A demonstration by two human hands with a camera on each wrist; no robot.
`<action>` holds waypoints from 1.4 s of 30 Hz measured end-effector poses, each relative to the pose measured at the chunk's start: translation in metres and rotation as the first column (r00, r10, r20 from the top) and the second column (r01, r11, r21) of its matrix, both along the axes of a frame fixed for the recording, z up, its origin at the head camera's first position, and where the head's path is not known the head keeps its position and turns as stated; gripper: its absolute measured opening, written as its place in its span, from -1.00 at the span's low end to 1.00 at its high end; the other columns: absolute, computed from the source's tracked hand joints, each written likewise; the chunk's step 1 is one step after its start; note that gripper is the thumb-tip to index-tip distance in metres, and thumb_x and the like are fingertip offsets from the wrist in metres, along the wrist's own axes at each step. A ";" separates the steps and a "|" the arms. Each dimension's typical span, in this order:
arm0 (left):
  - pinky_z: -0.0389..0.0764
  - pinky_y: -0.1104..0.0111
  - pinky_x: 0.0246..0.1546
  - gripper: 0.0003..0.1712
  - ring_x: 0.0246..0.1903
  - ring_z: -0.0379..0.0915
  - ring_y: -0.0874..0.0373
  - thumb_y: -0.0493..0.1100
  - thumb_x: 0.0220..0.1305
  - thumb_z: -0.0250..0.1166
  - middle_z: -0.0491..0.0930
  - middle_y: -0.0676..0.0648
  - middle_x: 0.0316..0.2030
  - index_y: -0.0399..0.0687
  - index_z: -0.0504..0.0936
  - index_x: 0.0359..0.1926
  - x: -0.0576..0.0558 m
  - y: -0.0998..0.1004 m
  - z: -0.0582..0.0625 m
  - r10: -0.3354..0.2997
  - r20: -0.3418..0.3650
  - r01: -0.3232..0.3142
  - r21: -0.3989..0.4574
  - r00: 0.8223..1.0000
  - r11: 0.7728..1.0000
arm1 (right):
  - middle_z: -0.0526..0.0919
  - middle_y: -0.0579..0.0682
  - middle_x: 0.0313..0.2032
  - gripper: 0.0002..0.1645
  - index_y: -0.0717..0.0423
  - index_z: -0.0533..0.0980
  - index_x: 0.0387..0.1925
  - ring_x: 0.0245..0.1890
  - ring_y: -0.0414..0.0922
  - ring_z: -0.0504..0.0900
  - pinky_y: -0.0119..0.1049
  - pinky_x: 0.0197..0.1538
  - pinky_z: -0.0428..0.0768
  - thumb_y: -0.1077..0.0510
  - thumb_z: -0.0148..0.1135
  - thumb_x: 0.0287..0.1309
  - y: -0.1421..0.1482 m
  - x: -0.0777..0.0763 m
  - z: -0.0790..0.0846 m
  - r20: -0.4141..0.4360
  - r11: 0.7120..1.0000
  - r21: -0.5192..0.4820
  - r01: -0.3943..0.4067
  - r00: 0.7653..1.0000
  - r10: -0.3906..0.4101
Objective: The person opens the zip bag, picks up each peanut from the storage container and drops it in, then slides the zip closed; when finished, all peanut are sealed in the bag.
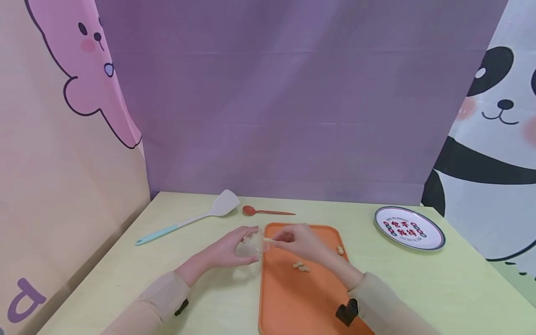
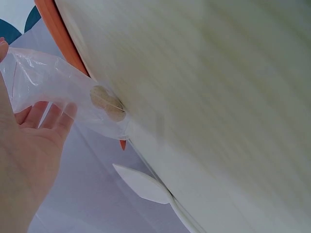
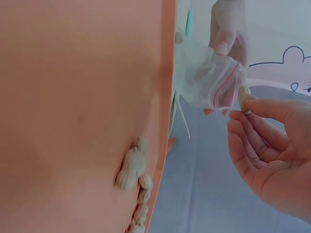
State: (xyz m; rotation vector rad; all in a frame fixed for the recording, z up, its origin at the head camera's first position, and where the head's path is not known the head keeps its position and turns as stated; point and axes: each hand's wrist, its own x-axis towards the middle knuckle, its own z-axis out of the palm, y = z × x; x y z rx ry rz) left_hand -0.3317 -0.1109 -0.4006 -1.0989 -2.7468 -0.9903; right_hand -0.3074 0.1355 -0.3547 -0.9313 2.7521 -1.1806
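My left hand (image 1: 224, 250) holds a clear zip bag (image 1: 247, 246) above the tray's left edge, its mouth facing right. Through the plastic, a peanut (image 2: 108, 103) shows at the closed end in the left wrist view. With thumb and fingertips, my right hand (image 1: 304, 243) pinches another peanut (image 3: 244, 98) right by the bag's mouth. Below lies an orange tray (image 1: 289, 298) with a small group of peanuts (image 1: 301, 267) near its middle and more peanuts (image 1: 340, 250) by its right edge.
Behind the hands, a spatula (image 1: 197, 218) with a light blue handle and a red spoon (image 1: 268, 212) lie on the pale table (image 1: 217, 298). A white plate (image 1: 408, 242) with red lettering sits at the right. A purple cloth (image 1: 276, 102) hangs behind.
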 end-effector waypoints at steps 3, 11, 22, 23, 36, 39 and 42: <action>0.43 0.18 0.17 -0.12 0.15 0.34 0.15 0.15 0.10 0.34 0.33 0.03 0.26 -0.02 0.21 0.37 -0.001 0.000 0.000 0.004 0.006 -0.004 -0.002 1.000 1.000 | 0.72 -0.04 -0.38 -0.86 -0.04 0.67 -0.33 -0.44 -0.12 0.61 -0.44 -0.36 0.53 0.03 0.27 0.15 -0.006 -0.002 -0.002 -0.037 1.000 0.011 -0.029 0.999 0.030; 0.44 0.21 0.15 -0.12 0.14 0.35 0.15 0.10 0.10 0.35 0.33 0.01 0.26 -0.08 0.21 0.37 -0.003 0.002 -0.001 -0.013 -0.038 0.014 0.015 0.999 1.000 | 0.70 -0.10 -0.42 -0.88 0.12 0.66 -0.32 -0.48 -0.34 0.57 -0.50 -0.36 0.54 0.16 0.32 0.08 -0.015 -0.007 -0.009 -0.173 0.998 0.035 -0.049 0.983 0.054; 0.43 0.18 0.16 -0.14 0.16 0.34 0.14 0.09 0.10 0.35 0.35 -0.01 0.26 -0.09 0.23 0.35 -0.003 0.003 -0.002 -0.015 -0.059 0.018 0.045 0.998 0.999 | 0.70 -0.07 -0.39 -0.90 0.13 0.66 -0.31 -0.45 -0.29 0.59 -0.50 -0.35 0.55 0.24 0.30 0.08 -0.014 -0.006 -0.008 -0.230 0.998 0.055 -0.022 0.973 0.034; 0.44 0.19 0.16 -0.14 0.17 0.34 0.14 0.10 0.10 0.35 0.35 -0.01 0.26 -0.08 0.23 0.35 -0.003 0.003 -0.002 -0.015 -0.059 0.018 0.047 0.998 0.999 | 0.70 -0.07 -0.39 -0.89 0.14 0.66 -0.31 -0.44 -0.28 0.60 -0.50 -0.34 0.55 0.23 0.30 0.08 -0.014 -0.006 -0.008 -0.229 0.998 0.052 -0.022 0.973 0.033; 0.46 0.21 0.13 -0.12 0.14 0.35 0.15 0.15 0.11 0.33 0.36 0.02 0.24 -0.11 0.23 0.36 -0.003 0.002 -0.003 -0.007 -0.064 0.010 0.044 0.998 0.999 | 0.71 -0.07 -0.35 -0.86 0.12 0.66 -0.27 -0.40 -0.20 0.65 -0.46 -0.30 0.58 0.18 0.29 0.11 -0.003 -0.003 -0.005 -0.182 1.000 0.005 -0.021 0.983 0.021; 0.45 0.21 0.14 -0.13 0.15 0.35 0.16 0.17 0.11 0.32 0.37 0.03 0.23 -0.06 0.23 0.36 -0.003 0.002 -0.003 -0.004 -0.055 0.006 0.043 0.998 0.999 | 0.71 -0.04 -0.35 -0.83 0.18 0.65 -0.26 -0.41 -0.19 0.64 -0.45 -0.31 0.58 0.17 0.30 0.11 0.003 -0.001 -0.006 -0.170 1.000 0.010 -0.011 0.985 0.012; 0.45 0.21 0.14 -0.15 0.14 0.35 0.16 0.18 0.12 0.31 0.37 0.04 0.23 -0.02 0.24 0.35 -0.002 0.001 -0.003 -0.002 -0.048 0.004 0.046 0.999 0.999 | 0.70 -0.06 -0.37 -0.84 0.16 0.64 -0.28 -0.42 -0.23 0.61 -0.46 -0.32 0.57 0.16 0.30 0.11 0.011 0.002 -0.009 -0.173 0.999 0.034 0.015 0.985 -0.009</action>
